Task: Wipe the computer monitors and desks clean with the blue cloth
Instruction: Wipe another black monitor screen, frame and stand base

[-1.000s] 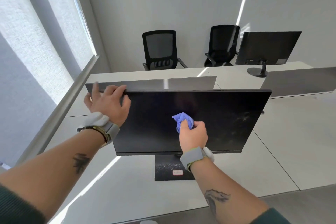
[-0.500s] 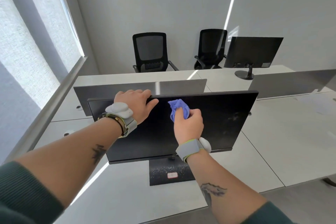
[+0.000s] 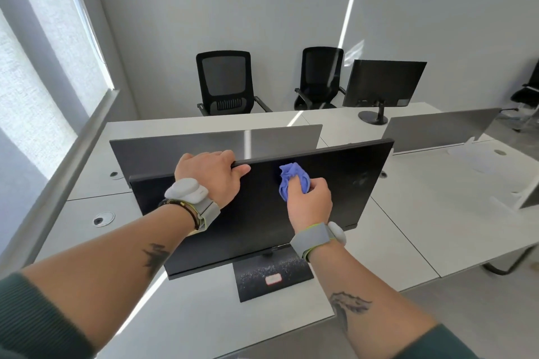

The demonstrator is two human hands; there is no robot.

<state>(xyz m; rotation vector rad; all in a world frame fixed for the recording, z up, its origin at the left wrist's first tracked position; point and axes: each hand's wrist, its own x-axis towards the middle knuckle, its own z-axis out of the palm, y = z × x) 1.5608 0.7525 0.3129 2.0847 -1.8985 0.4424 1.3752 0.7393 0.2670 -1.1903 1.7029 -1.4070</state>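
Note:
A black monitor [image 3: 344,183] stands on the white desk [image 3: 204,318] in front of me, its dark screen facing me on a flat black base [image 3: 256,280]. My left hand [image 3: 210,175] grips the monitor's top edge left of centre, fingers curled over the rim. My right hand [image 3: 309,201] holds a bunched blue cloth [image 3: 291,179] against the upper middle of the screen. Faint smudges show on the screen's right side. A second monitor [image 3: 382,83] stands on the far desk at the right, its back toward me.
Grey divider panels [image 3: 277,138] run behind the monitor and further right [image 3: 437,128]. Two black office chairs [image 3: 224,81] stand against the back wall. A window and sill line the left side. Cable grommets [image 3: 103,218] sit in the desk at left.
My left hand slid right along the monitor's top edge, from the left corner toward the centre. My right hand and the cloth moved up from mid-screen to just under the top edge.

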